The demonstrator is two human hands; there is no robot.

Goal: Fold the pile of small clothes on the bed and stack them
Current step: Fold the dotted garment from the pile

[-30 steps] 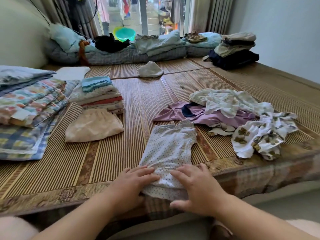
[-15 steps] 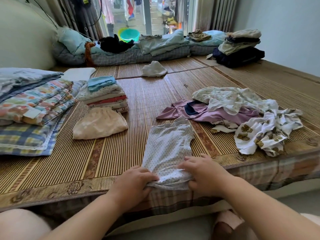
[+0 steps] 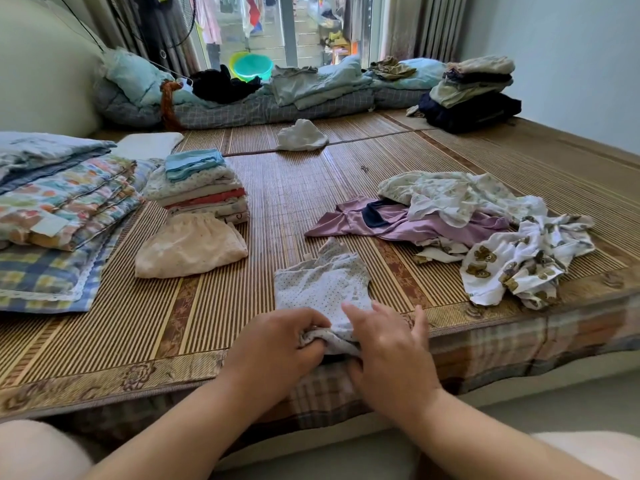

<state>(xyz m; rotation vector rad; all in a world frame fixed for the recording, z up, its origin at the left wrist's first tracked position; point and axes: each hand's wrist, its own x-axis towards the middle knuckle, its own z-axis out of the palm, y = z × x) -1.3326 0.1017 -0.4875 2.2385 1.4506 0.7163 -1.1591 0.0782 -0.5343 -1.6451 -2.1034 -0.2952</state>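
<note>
At lower centre, the left hand (image 3: pixel 273 348) and right hand (image 3: pixel 391 351) both pinch the near hem of one pale dotted cotton garment (image 3: pixel 322 285) on the woven bamboo mat (image 3: pixel 294 188), with one folded stack of small clothes (image 3: pixel 201 188) centre left and one heap of three loose crumpled garments (image 3: pixel 467 216) right.

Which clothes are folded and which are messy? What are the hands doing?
Pale blue dotted cloth garment: flat, near hem bunched.
Left hand: grips its hem.
Right hand: pinches its hem.
Stack of small clothes: folded.
Peach cloth garment: folded.
Purple shirt: crumpled, unfolded.
White bear-print garment: crumpled.
</note>
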